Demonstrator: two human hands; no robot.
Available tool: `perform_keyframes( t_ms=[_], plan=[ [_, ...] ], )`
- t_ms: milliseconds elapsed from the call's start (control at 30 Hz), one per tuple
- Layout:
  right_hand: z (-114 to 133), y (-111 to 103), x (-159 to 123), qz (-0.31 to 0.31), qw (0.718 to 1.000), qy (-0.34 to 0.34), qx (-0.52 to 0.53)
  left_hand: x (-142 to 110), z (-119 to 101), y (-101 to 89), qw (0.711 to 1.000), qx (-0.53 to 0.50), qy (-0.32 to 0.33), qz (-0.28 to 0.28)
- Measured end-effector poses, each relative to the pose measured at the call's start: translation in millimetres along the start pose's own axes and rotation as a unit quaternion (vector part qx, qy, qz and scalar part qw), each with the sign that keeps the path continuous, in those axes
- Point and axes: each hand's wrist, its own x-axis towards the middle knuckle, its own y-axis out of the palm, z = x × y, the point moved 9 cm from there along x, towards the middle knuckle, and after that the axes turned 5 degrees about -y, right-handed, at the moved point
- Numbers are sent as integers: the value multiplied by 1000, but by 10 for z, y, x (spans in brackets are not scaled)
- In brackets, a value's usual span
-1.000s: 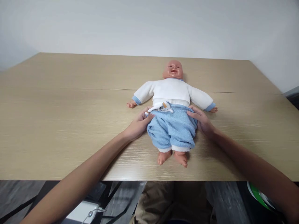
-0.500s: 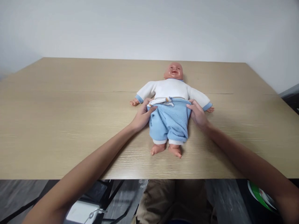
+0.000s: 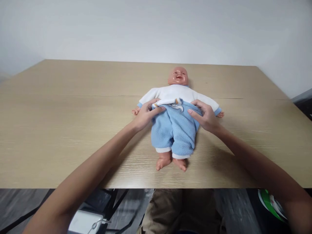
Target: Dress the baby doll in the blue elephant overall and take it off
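Observation:
A baby doll point(image 3: 178, 76) lies on its back with its feet toward me. It wears a white top point(image 3: 174, 92) with blue cuffs and light blue pants point(image 3: 175, 130) with white hems. At the left side of the waistband, my left hand point(image 3: 146, 113) pinches the cloth, thumb on the front. Across from it my right hand point(image 3: 204, 113) grips the other side of the waistband, thumb and fingers on the fabric. A white tie point(image 3: 179, 105) with an orange mark lies at the waist between the hands.
The wooden table point(image 3: 73, 130) has a thin seam running across it and meets a pale wall point(image 3: 146, 29) at the back. Below its front edge are a white box point(image 3: 85, 222) at left and a green-rimmed round object point(image 3: 270, 204) at right.
The doll's lower body has shifted toward me and slightly left. Both hands have risen a little at the waistband, and the pants look straighter.

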Motion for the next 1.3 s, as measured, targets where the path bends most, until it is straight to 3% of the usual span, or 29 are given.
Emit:
perform_keyframes(
  t_ms=[67, 133, 267, 400, 500, 700, 900, 1000, 1133, 1233, 1300],
  plan=[
    [33, -11, 107, -18, 1000, -14, -21, 78, -143, -2, 998, 35, 48, 1],
    [-94, -48, 168, -50, 999, 5, -5, 147, -159, 21, 997, 62, 53, 12],
    [-542, -100, 94, -72, 992, 84, 57, 177, 94, 53, 997, 51, -25, 42],
    [-849, -76, -74, -16, 973, 174, 149, 92, 324, 13, 996, -38, -65, 42],
    [-883, -57, -136, 22, 960, 206, 186, 28, 409, -3, 992, -79, -82, 53],
    [-789, -82, -149, 14, 959, 214, 187, -27, 319, -64, 998, -10, -27, 60],
    [-840, -98, -143, 54, 955, 243, 161, -24, 552, -105, 991, -70, -73, 86],
    [-776, -118, -113, 48, 968, 204, 136, -17, 562, -119, 989, -86, -67, 98],
    [-304, -227, -71, -20, 998, 41, -40, -9, 372, -105, 997, -32, -1, 70],
    [101, -215, -50, -65, 984, -67, -151, 21, 229, -44, 998, -20, 43, 34],
    [156, -206, 20, -87, 981, -79, -153, 71, 225, 0, 998, -38, 39, 15]
  ],
)
